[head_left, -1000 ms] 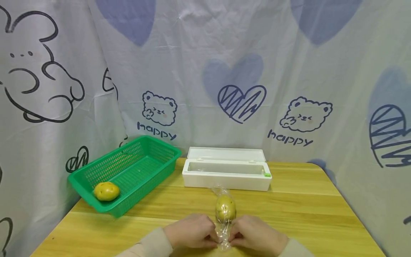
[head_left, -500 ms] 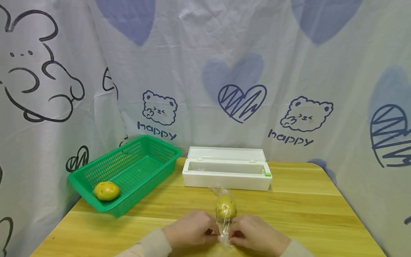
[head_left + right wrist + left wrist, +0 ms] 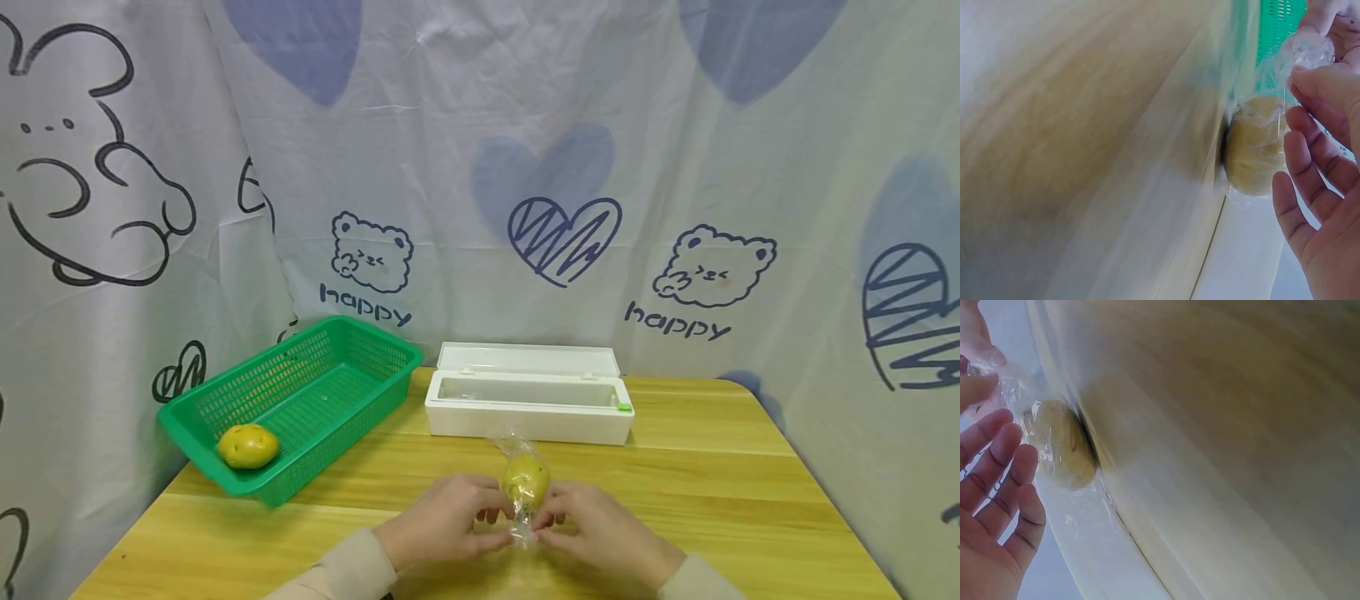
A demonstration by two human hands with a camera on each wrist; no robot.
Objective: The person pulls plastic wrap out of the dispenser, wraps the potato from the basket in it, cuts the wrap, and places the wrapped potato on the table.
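A yellow potato [image 3: 527, 481] wrapped in clear plastic film [image 3: 522, 532] lies on the wooden table in front of the person. My left hand [image 3: 453, 518] pinches the near end of the film between thumb and index finger, from the left. Opposite it, my right hand [image 3: 596, 529] pinches the same gathered end. In the right wrist view the bunched film [image 3: 1310, 53] stands up off the potato [image 3: 1254, 147]. The other fingers of both hands are spread beside the potato [image 3: 1063, 444], as the left wrist view shows. Loose film also sticks out at the potato's far end.
At the left stands a green basket [image 3: 375, 417] with a second potato [image 3: 248, 446] in its near corner. Behind the wrapped potato is a long white box [image 3: 528, 423] with its lid raised. A printed curtain [image 3: 465, 167] hangs behind the table [image 3: 712, 483].
Both hands have moved forward, closer beside the potato, and their fingers have spread. The near end of the film has come up toward the potato with them.
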